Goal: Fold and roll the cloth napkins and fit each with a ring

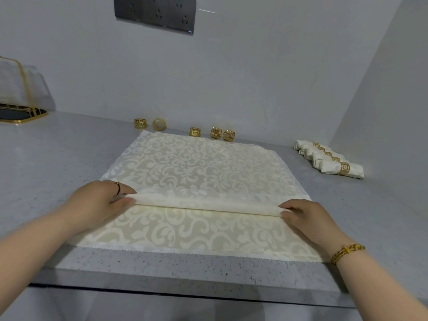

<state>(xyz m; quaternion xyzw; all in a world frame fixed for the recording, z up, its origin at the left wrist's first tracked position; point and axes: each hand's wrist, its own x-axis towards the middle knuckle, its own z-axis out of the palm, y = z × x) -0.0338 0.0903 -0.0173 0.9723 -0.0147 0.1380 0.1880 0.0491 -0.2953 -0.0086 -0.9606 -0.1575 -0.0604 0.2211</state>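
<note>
I count one flat napkin, spread on the grey counter in front of me, its near edge just short of the counter's near lip. A raised fold runs left to right across it. My left hand pinches the fold's left end and my right hand pinches its right end, fingers curled on the cloth.

Five gold rings stand loose along the far wall: two to the left, then one, then a touching pair. At the far right lie rolled napkins, side by side, each in a ring; I make out four.

One gold-rimmed tray sits far left and carries a gold-edged holder — I cannot tell what it holds.
</note>
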